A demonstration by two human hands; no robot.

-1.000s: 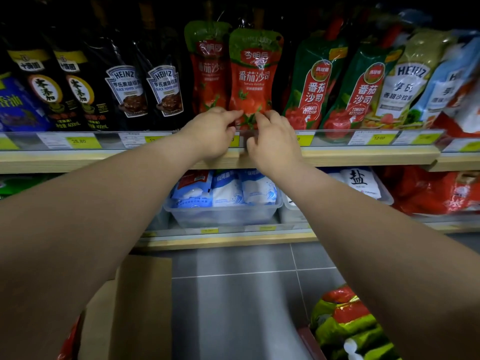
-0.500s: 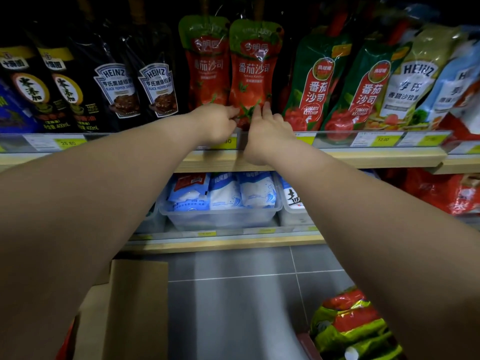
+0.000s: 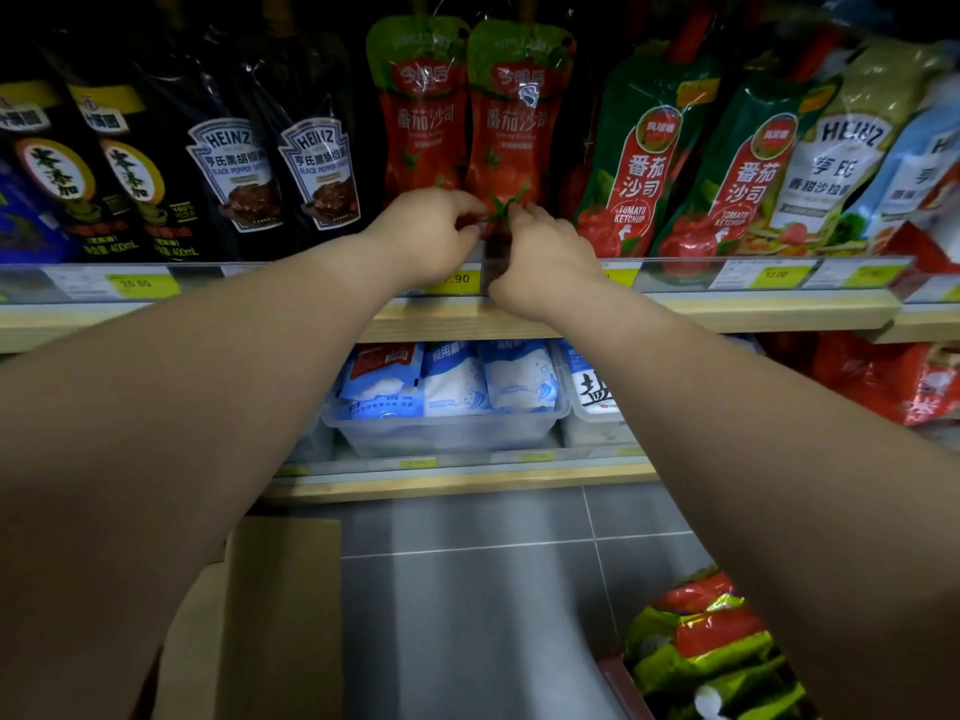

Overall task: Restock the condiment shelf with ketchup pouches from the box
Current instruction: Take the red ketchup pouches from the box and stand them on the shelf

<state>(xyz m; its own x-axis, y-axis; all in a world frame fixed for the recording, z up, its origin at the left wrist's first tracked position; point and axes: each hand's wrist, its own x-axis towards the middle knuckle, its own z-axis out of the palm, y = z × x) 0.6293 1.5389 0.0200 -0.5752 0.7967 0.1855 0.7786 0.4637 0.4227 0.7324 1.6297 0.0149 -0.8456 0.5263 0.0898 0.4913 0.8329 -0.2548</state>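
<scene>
Two red ketchup pouches with green tops stand upright on the condiment shelf (image 3: pixel 727 314). On the right-hand ketchup pouch (image 3: pixel 511 122), my left hand (image 3: pixel 426 236) and my right hand (image 3: pixel 545 252) pinch the bottom edge from either side. The left-hand pouch (image 3: pixel 418 111) stands beside it, partly behind my left hand. More red and green pouches (image 3: pixel 706 646) lie in a box at the bottom right. A cardboard box flap (image 3: pixel 280 605) shows at the lower left, mostly hidden under my left arm.
Black Heinz pepper sauce pouches (image 3: pixel 275 168) stand left of the ketchup, green tomato ketchup pouches (image 3: pixel 649 163) and Heinz salad dressing (image 3: pixel 836 158) to the right. A clear bin of salt bags (image 3: pixel 447 392) sits on the lower shelf. Grey tiled floor (image 3: pixel 467 589) lies below.
Both hands have stayed at the base of the right-hand pouch, their fingers closing in on its bottom edge. The pouch has straightened slightly. The view has shifted a little nearer to the shelf.
</scene>
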